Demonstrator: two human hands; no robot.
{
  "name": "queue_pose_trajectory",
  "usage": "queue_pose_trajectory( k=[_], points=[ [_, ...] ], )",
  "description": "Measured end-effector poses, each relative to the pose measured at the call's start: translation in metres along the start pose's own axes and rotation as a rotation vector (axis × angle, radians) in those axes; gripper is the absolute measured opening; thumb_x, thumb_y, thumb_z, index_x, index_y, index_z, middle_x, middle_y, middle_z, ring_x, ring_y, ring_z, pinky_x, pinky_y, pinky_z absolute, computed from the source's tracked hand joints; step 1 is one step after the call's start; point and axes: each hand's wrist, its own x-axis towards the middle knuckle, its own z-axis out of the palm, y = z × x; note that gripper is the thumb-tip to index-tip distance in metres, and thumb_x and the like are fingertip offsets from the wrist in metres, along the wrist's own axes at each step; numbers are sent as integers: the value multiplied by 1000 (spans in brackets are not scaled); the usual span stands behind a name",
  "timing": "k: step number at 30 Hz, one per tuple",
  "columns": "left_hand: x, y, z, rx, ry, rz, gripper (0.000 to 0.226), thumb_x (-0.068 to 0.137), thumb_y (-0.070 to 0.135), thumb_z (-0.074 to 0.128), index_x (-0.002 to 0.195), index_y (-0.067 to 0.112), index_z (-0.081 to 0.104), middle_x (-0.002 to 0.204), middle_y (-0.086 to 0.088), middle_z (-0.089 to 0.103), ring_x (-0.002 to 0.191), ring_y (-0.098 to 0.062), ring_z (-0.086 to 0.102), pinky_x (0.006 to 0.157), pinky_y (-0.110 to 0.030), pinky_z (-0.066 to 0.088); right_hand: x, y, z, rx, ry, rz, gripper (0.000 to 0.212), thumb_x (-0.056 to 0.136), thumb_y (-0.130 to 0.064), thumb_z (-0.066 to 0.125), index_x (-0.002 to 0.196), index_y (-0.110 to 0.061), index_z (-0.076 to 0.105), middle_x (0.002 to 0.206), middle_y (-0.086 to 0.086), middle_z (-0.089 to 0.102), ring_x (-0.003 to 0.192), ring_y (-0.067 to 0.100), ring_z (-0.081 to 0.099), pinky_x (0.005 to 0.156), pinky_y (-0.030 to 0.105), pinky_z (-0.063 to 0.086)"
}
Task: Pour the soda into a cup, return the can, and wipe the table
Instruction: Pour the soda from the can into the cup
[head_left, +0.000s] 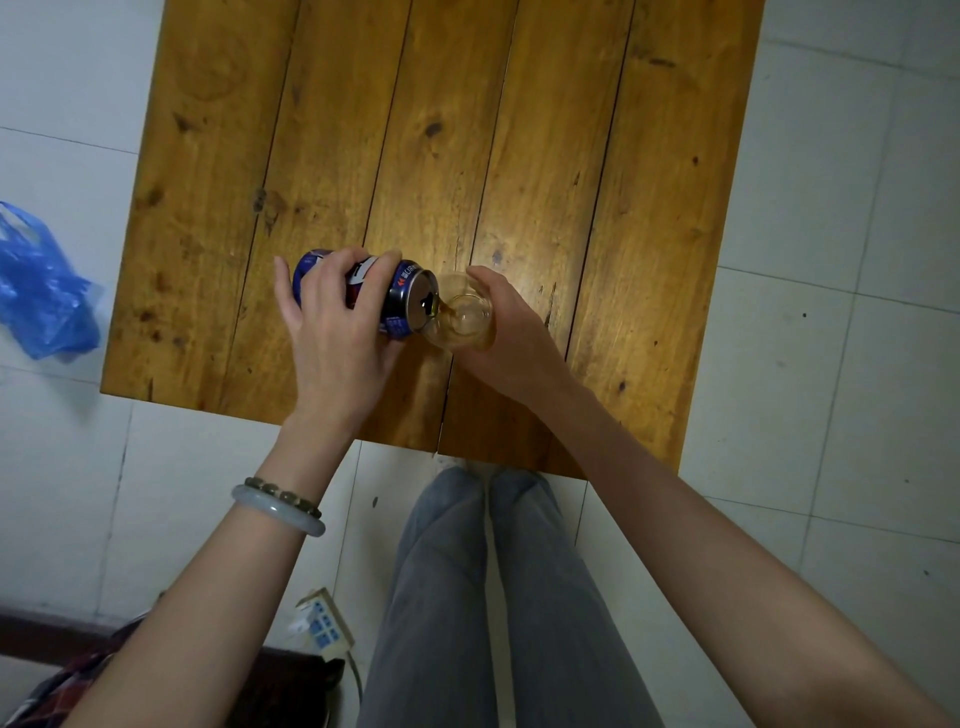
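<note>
My left hand (332, 332) grips a blue soda can (400, 301), tipped on its side with the opening pointing right. A thin brown stream runs from the can's mouth into a clear plastic cup (465, 314). My right hand (511, 332) wraps around the cup from the right and holds it on the wooden table (571, 156). A little amber liquid lies in the cup's bottom. The can's rim touches or nearly touches the cup's rim.
The table's near edge runs just behind my wrists. A blue plastic bag (41, 291) lies on the white tiled floor left of the table. A power strip (324, 621) sits on the floor by my grey-trousered legs (493, 597). No cloth is in view.
</note>
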Motion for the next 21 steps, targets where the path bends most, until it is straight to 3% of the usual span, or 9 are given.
queue_pose_trajectory(
  k=[21],
  points=[
    [-5,1,-3,29,-38,22,70,67,12,76,131,15,48,125,-17,50,119,-32,44,112,-55,8,-4,8,8,18,-20,15,69,73,-25,76,132,-10,42,123,8,56,108,18,56,87,30,49]
  ],
)
